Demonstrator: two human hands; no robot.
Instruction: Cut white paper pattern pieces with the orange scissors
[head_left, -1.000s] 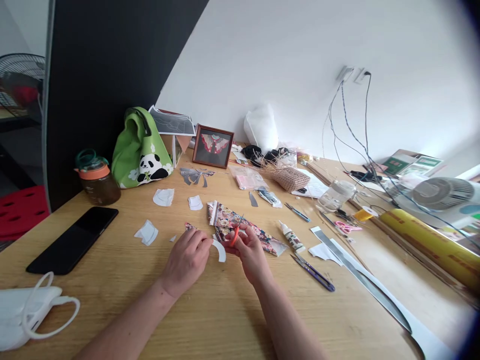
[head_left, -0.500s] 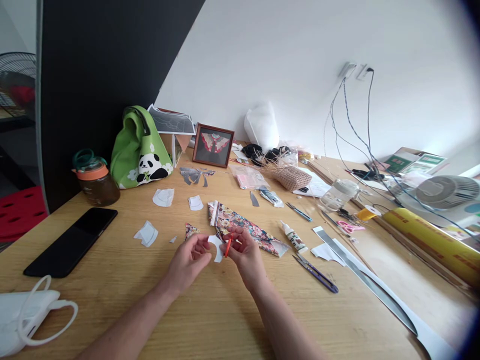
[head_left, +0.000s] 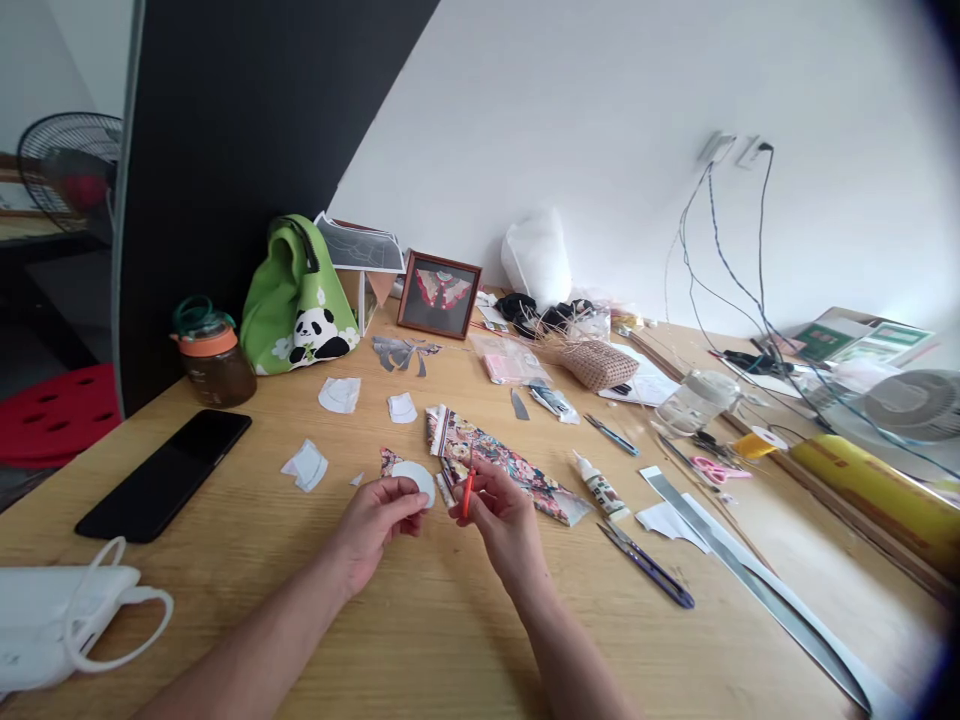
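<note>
My left hand (head_left: 382, 522) pinches a small white paper piece (head_left: 414, 478) with a rounded edge. In my right hand (head_left: 501, 515) is a pair of small scissors with orange handles (head_left: 468, 494), its blades pointing up and away. The paper and the scissors are apart. Just beyond both hands lies a floral fabric strip (head_left: 495, 450), partly hidden by my right hand. A small scrap of the same floral fabric (head_left: 388, 460) shows behind the paper piece. Several cut white pieces, such as one paper-like piece (head_left: 306, 466), lie to the left.
At the left are a black phone (head_left: 169, 470), a white power bank (head_left: 52, 625) and a lidded bottle (head_left: 217, 370). On the right lie a glue bottle (head_left: 602, 487), purple thread snips (head_left: 646, 565) and a long grey strip (head_left: 757, 575). Behind stands a framed collar picture (head_left: 439, 295).
My left hand has turned the white paper piece so its rounded face shows, and has drawn it away from the scissors. The whole view has shifted slightly, with things appearing further right.
</note>
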